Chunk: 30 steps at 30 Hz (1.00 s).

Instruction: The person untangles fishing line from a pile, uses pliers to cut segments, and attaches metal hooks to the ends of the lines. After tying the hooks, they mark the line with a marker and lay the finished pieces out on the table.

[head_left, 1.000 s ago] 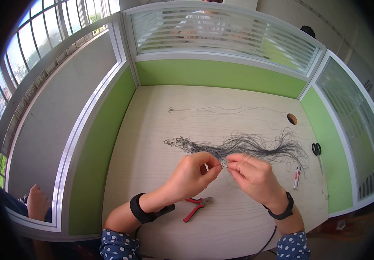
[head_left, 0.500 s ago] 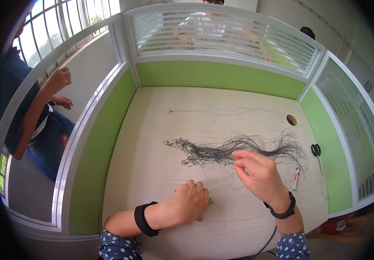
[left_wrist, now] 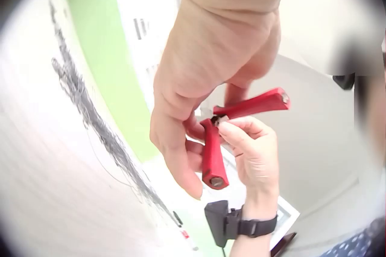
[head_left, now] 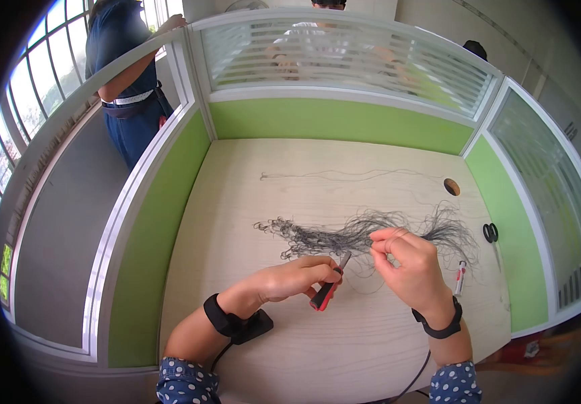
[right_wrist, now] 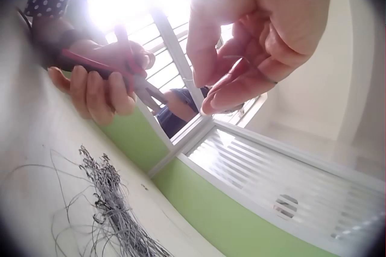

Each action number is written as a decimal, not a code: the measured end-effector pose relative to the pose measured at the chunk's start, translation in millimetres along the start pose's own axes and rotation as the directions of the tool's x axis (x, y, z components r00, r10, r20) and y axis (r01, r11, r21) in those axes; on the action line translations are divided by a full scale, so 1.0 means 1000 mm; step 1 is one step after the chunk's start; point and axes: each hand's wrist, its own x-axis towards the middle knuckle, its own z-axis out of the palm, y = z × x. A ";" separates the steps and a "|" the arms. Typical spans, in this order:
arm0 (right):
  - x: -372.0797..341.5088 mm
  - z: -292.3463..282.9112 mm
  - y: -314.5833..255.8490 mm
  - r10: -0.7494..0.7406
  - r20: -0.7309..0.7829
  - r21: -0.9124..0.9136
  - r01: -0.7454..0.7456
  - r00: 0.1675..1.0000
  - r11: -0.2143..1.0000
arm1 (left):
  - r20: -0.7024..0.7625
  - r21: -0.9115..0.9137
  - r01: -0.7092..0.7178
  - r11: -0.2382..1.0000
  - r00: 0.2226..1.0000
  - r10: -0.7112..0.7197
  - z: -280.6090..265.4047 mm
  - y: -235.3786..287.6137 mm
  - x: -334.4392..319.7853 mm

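Observation:
My left hand holds a pair of pliers with red and black handles above the table, their tip pointing toward the right hand. The left wrist view shows the red handles spread apart. In the right wrist view the plier jaws are parted. My right hand is raised at the right, thumb and fingertips pinching a thin wire, mostly hidden by the fingers. Beneath and behind both hands lies a long bundle of thin dark wires, with curled, hook-like ends at the left.
Farther back lie separate thin wires stretched across the table. Black-handled scissors, a small white and red tube and a round hole are at the right. Green partitions enclose the table. A person stands beyond the left one.
My left hand left the right one, reached down to the pliers on the table and has lifted them toward the right hand. The right hand has shifted slightly right. A person has appeared beyond the left partition.

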 end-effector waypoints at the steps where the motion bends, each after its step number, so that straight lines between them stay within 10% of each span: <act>1: 0.000 0.000 0.001 -0.001 -0.001 -0.002 0.001 1.000 1.000 | 0.100 -0.265 -0.049 0.963 0.992 0.078 -0.005 -0.011 0.010; 7: 0.000 0.002 0.001 -0.014 -0.019 -0.011 0.014 1.000 1.000 | 0.122 -0.606 0.019 0.795 0.990 0.069 0.011 -0.014 0.013; 13: -0.002 0.006 -0.001 -0.022 -0.003 -0.022 0.022 1.000 1.000 | -0.178 -0.074 -0.217 0.973 0.963 0.202 0.026 -0.021 0.014; 30: -0.003 0.011 -0.004 -0.014 -0.001 -0.026 0.014 1.000 1.000 | -0.157 -0.006 -0.199 0.980 0.968 0.195 0.028 -0.019 0.008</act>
